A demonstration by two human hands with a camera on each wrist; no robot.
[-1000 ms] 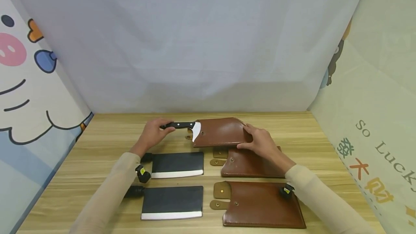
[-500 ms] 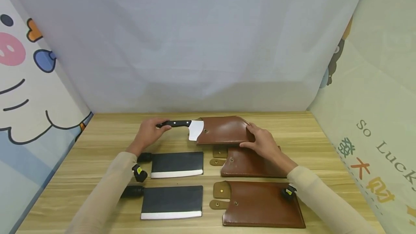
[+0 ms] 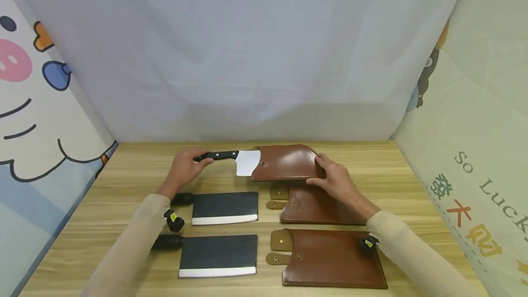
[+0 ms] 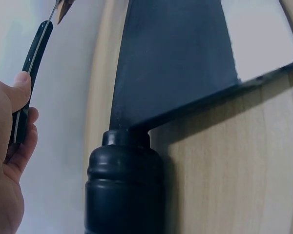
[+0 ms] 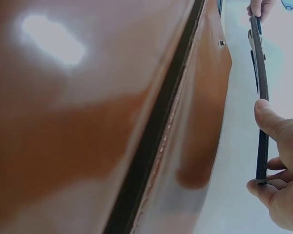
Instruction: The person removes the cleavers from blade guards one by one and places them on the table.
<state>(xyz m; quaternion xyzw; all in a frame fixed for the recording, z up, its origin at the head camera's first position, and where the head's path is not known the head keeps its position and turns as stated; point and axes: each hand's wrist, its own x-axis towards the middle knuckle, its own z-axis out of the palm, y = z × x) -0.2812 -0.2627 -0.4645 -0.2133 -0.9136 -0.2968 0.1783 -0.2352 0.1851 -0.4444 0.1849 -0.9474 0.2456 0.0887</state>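
Near the back of the table, my left hand [image 3: 183, 168] pinches the black riveted handle of a cleaver [image 3: 247, 163]. Part of its bright blade shows; the rest is hidden inside a brown leather sheath [image 3: 284, 163]. My right hand [image 3: 334, 178] grips that sheath at its right end, thumb on the near side. Sheath and cleaver are held level above the table. In the left wrist view the thumb and fingers close round the handle [image 4: 36, 53]. The right wrist view shows the held sheath [image 5: 261, 146] edge-on between thumb and fingers.
Two dark cleavers, a farther one [image 3: 224, 206] and a nearer one [image 3: 218, 253], lie on the wooden table [image 3: 123, 168], handles left. Right of them lie two brown sheaths, one farther [image 3: 317, 207] and one nearer [image 3: 334, 260], with tan snap straps. Cloth [image 3: 264, 58] hangs behind.
My left hand has moved left with the cleaver, so more of the blade shows outside the sheath. My right hand and the sheath have shifted slightly right and up in the head view.
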